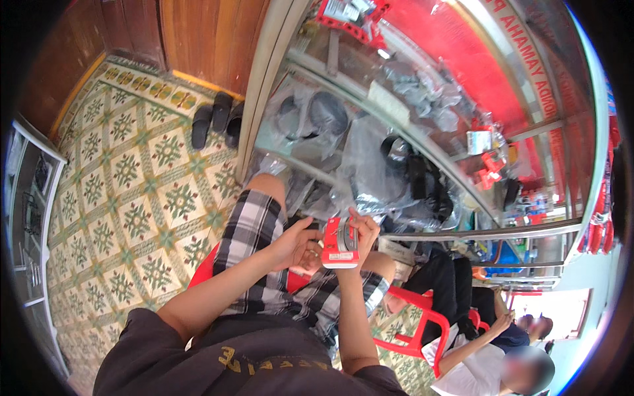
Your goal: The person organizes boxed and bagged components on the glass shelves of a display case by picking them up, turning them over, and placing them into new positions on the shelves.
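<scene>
A small red box (pixel 341 242) with a grey curved picture and white printed labels is held up over my lap. My right hand (pixel 365 232) grips it from its right side, with fingers bent over the upper right edge. Close to the box's left side is my left hand (pixel 299 246), its fingers apart and partly curled; whether a fingertip touches the box is hard to tell. Below the hands are my black-and-white checked shorts (pixel 252 227) and part of a red seat (pixel 204 270).
A glass display case (pixel 337 94) with plastic-wrapped parts stands just ahead. Dark sandals (pixel 202 126) lie on the patterned tile floor (pixel 136 220). At the right, a person in a white shirt (pixel 470 369) sits by a red plastic chair (pixel 421 321), another person beyond. A metal-framed cabinet (pixel 37 218) is far left.
</scene>
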`<state>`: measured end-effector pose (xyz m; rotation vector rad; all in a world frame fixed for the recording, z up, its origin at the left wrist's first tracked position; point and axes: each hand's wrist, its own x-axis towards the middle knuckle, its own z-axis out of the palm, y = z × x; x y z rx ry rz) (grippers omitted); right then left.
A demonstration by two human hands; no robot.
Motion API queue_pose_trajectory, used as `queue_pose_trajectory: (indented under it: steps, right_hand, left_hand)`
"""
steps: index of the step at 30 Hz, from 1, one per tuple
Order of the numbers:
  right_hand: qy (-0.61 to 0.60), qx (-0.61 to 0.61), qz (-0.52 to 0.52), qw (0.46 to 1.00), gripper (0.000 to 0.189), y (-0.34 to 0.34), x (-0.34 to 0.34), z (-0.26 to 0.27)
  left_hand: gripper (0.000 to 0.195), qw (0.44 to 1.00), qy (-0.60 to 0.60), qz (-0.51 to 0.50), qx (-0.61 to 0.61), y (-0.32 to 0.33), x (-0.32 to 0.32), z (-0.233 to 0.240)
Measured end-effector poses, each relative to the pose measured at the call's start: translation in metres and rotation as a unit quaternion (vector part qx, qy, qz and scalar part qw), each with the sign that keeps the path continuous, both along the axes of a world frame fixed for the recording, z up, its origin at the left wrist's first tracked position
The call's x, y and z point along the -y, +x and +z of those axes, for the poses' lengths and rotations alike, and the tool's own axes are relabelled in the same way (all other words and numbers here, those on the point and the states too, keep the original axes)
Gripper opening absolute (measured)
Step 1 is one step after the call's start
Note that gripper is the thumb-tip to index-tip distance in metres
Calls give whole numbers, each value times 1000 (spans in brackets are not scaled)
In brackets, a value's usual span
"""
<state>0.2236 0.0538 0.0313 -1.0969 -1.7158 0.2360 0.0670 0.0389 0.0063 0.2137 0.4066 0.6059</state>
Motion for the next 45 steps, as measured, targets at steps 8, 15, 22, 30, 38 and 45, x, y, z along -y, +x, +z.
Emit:
queue_pose_trajectory:
  steps: [8,15,22,30,38,45]
  right_hand:
    - [15,137,59,989,38,17,-10,-6]
    - [-5,205,85,975,30,17,-16,18]
    - [-18,253,36,967,40,11,-25,38]
    - [57,206,-9,977,32,26,-68,156]
    - [87,304,-26,948,22,20,-148,218]
    - [221,341,18,914,32,-1,-199,231]
  left_hand:
    - [70,998,50,-46,4,-11,1,17]
    - [65,997,2,-34,66,-8,0,14]
    - [56,996,-29,24,82,-7,1,9]
    - [35,985,-16,141,97,-7,-6,-12]
    - [40,987,13,158,6,7,-12,-31]
    - [46,987,-39,153,42,2,-10,-21]
